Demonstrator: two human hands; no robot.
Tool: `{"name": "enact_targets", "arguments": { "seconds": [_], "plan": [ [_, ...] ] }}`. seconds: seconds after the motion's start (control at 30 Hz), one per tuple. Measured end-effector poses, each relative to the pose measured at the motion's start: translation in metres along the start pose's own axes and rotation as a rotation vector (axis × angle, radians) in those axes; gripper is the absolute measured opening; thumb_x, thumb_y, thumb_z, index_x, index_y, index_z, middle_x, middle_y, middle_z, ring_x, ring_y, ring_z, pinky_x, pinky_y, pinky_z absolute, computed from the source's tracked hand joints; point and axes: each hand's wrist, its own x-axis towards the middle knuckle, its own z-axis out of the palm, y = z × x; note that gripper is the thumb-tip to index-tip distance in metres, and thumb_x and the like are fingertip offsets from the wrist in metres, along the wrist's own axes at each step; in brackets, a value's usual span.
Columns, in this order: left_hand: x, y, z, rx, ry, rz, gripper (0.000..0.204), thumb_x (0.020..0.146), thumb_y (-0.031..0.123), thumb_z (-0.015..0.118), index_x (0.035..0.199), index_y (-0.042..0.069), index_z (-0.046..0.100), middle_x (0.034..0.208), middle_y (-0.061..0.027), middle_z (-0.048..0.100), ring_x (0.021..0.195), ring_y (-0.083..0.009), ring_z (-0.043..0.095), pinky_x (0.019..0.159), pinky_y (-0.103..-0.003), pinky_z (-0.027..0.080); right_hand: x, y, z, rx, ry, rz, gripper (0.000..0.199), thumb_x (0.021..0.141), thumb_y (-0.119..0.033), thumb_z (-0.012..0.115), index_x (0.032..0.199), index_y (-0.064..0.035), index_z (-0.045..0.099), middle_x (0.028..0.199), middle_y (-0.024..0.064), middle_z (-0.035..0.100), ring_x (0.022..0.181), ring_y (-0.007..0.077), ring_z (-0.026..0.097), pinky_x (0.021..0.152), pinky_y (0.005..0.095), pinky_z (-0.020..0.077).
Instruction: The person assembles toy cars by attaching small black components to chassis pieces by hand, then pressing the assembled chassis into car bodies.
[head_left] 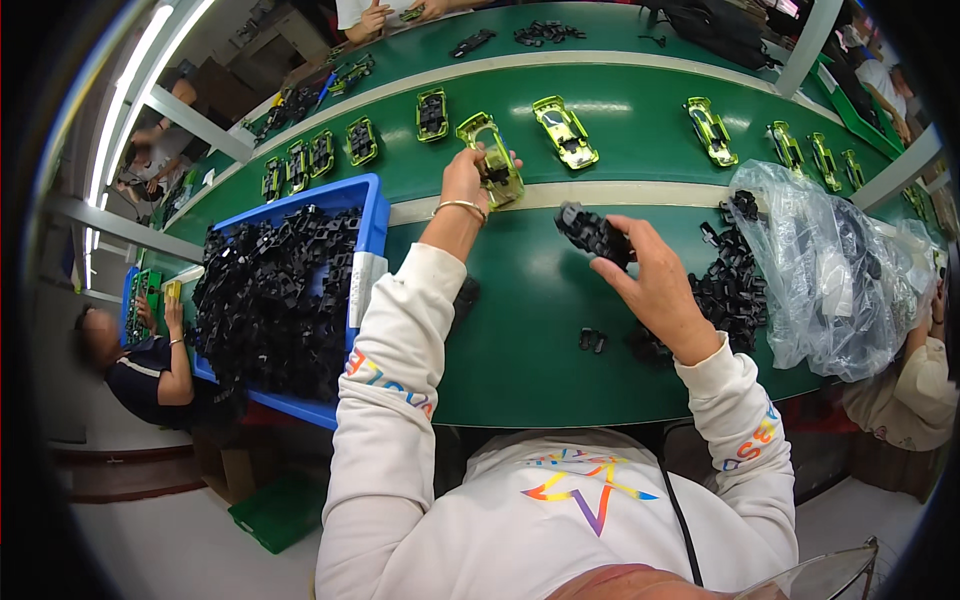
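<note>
Head view: left hand (466, 180) clamped on a yellow-green toy car shell (492, 160) at the belt; right hand (655, 283) grips a black part (592, 233) over the green counter (520, 340).

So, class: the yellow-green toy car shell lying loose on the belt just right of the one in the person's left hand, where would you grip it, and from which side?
Grip the yellow-green toy car shell across its two long side walls near the middle, coming from above. It lies flat on the green belt with its hollow side up, and with clear space on both flanks, so fingers probably fit either side.

Left hand (466, 178) gripping yellow-green car shell (490, 160) on green belt (640, 120); right hand (655, 275) holding black part (592, 232), probably a chassis.
</note>
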Motion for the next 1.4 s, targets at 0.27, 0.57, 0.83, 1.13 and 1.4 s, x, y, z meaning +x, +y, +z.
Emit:
{"name": "enact_targets", "arguments": {
  "seconds": [0.27,0.57,0.83,1.13,1.4],
  "plan": [
    [-0.109,-0.002,0.010,-0.263,-0.291,0.029,0.046,0.094,0.009,0.035,0.138,0.003,0.040,0.133,-0.0180,0.054,0.125,-0.0336,0.056,0.107,-0.049,0.044,0.028,-0.058,0.018,0.142,0.136,-0.149,0.051,0.086,-0.023,0.075,0.128,-0.0001,0.055,0.108,0.0167,0.067,0.086,0.0302,0.066,0.074,0.0367,0.0530],
    [-0.170,-0.013,0.008,-0.092,-0.318,0.167,0.052,0.092,0.007,0.037,0.144,0.007,0.035,0.129,-0.0081,0.055,0.118,-0.0205,0.057,0.100,-0.038,0.047,0.024,-0.081,0.027,-0.271,0.211,-0.306,0.055,0.082,-0.035,0.075,0.124,-0.0033,0.060,0.085,0.0083,0.064,0.073,0.0233,0.063,0.067,0.0354,0.0441],
    [-0.194,-0.014,0.012,-0.053,-0.293,0.232,0.055,0.091,0.011,0.040,0.145,0.007,0.033,0.128,-0.0072,0.055,0.114,-0.0176,0.057,0.097,-0.034,0.047,0.014,-0.092,0.015,-0.432,0.140,-0.339,0.056,0.086,-0.038,0.071,0.131,-0.0075,0.058,0.082,0.0053,0.060,0.073,0.0228,0.059,0.068,0.0359,0.0414],
    [-0.210,-0.032,0.026,-0.075,-0.216,0.187,0.044,0.097,0.017,0.044,0.140,0.008,0.039,0.120,-0.0041,0.056,0.110,-0.0136,0.057,0.094,-0.032,0.048,-0.005,-0.106,-0.006,-0.516,-0.003,-0.346,0.054,0.086,-0.035,0.070,0.132,-0.0101,0.059,0.087,0.0051,0.058,0.085,0.0227,0.056,0.078,0.0368,0.0405],
    [-0.211,-0.047,0.042,-0.139,-0.185,0.329,0.042,0.097,0.016,0.045,0.138,0.005,0.041,0.117,-0.0045,0.056,0.108,-0.0142,0.057,0.096,-0.031,0.047,-0.022,-0.095,-0.003,-0.364,0.263,-0.377,0.054,0.083,-0.030,0.073,0.129,-0.0046,0.059,0.117,0.0103,0.060,0.106,0.0257,0.057,0.092,0.0375,0.0438]
  ]
}}
